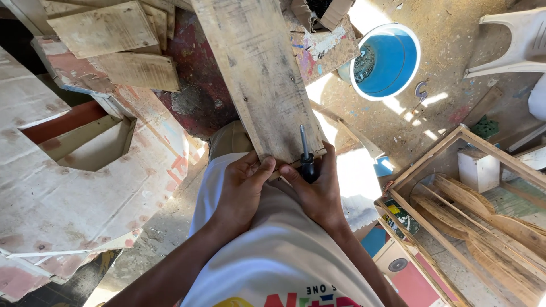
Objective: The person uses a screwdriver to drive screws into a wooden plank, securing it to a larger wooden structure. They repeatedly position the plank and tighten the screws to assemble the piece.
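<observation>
Plank [259, 74] weathered, pale, nail holes | left hand [242, 185] pinching end | right hand [318, 190] gripping black-handled screwdriver [306, 156]

Rough, weathered wooden plank [256, 74]; screwdriver [306, 156] with matt black handle and dull metal shaft.

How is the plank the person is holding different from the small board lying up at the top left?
The plank is long and narrow, gripped at its near end by both hands; the small board is short and broad, lying untouched on a pile. The plank is greyer, the board paler tan. Both are rough, worn wood.
</observation>
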